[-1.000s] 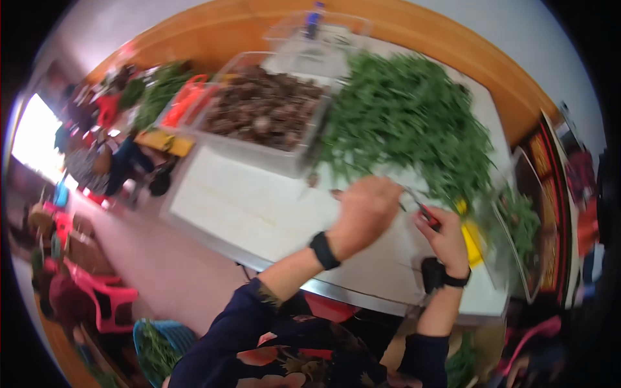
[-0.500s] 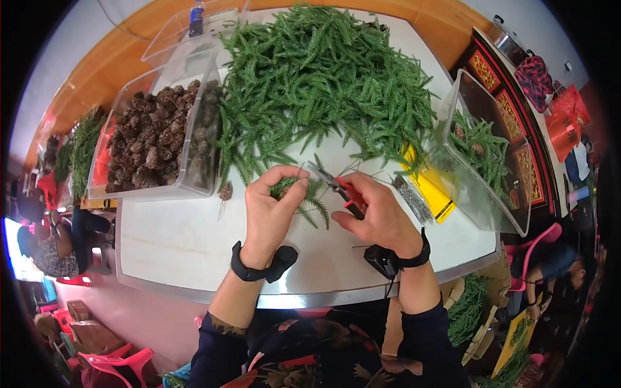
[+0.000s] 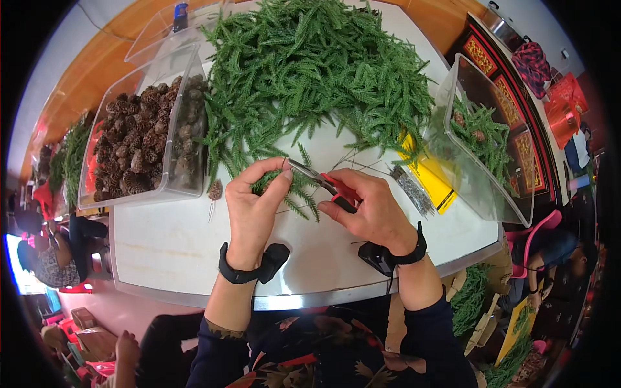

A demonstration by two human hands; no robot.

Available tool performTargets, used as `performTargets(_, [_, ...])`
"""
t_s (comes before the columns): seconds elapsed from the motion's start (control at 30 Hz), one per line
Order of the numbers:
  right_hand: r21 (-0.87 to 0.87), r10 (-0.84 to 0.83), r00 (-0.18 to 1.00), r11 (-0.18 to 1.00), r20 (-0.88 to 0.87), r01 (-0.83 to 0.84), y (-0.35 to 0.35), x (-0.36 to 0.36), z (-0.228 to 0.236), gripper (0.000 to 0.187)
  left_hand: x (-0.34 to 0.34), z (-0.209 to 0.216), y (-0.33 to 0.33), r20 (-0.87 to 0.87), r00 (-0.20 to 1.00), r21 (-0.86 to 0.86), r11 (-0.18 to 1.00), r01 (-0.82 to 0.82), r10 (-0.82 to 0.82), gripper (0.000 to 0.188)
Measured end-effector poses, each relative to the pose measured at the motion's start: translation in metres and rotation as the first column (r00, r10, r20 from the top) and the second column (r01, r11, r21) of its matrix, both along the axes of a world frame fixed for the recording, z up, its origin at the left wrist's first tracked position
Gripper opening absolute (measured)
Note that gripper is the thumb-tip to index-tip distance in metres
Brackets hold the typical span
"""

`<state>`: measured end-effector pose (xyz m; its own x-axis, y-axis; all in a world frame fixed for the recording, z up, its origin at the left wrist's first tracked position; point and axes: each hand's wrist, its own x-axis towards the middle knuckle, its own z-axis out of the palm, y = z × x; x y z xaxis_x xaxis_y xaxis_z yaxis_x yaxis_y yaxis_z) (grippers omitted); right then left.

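Note:
My left hand (image 3: pixel 251 205) pinches a green pine sprig (image 3: pixel 303 195); something brown, perhaps a pine cone, shows partly behind the fingers. Red-handled pliers (image 3: pixel 308 171) are gripped in my right hand (image 3: pixel 377 205). Their metal jaws reach the left fingertips, where a thin wire seems to be; whether the jaws bite it I cannot tell. Left of my left hand, a small pine cone (image 3: pixel 215 189) with wire legs lies on the white table (image 3: pixel 168 239). Beyond both hands spreads a big heap of green sprigs (image 3: pixel 317 71).
A clear bin (image 3: pixel 189 155) of pine cones stands on the left, another clear bin (image 3: pixel 446 123) with sprigs on the right. Thin wires (image 3: pixel 414 191) lie beside a yellow packet (image 3: pixel 435 184). Other people sit at both sides; someone's hand (image 3: pixel 127 349) shows at lower left.
The pliers' jaws have moved left, up to my left fingertips. The whole view has shifted slightly. Another person's arm and dark clothing have come in at lower left.

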<state>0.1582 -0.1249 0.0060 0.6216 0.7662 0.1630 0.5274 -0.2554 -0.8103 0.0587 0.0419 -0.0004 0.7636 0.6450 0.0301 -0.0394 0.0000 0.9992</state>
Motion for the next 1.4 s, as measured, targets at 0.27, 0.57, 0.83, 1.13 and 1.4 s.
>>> performTargets(0.27, [0.016,0.019,1.0,1.0,-0.006,-0.019,0.0,0.0,-0.002,0.039,0.0,-0.004,0.002,-0.014,1.0,0.019,0.999,0.027,-0.026,0.012])
performTargets(0.57, [0.014,0.001,0.999,1.0,0.049,-0.002,0.0,0.001,-0.005,0.04,-0.001,-0.009,0.002,-0.002,0.998,0.055,0.997,0.06,-0.06,0.013])
performTargets(0.83, [0.003,0.025,0.995,1.0,-0.099,-0.025,-0.001,0.002,-0.007,0.038,-0.002,-0.01,0.004,0.013,0.996,-0.022,0.996,0.085,-0.085,0.015])
performTargets(1.13, [-0.007,0.066,0.974,0.998,-0.217,-0.07,0.001,0.004,-0.01,0.035,0.0,-0.009,0.006,0.0,0.997,-0.004,0.997,0.08,-0.08,0.015])
performTargets(1.4, [-0.065,0.087,0.953,0.992,-0.291,-0.11,0.001,-0.001,-0.006,0.029,-0.007,-0.011,0.008,-0.004,0.994,0.075,0.992,0.105,-0.105,0.016])
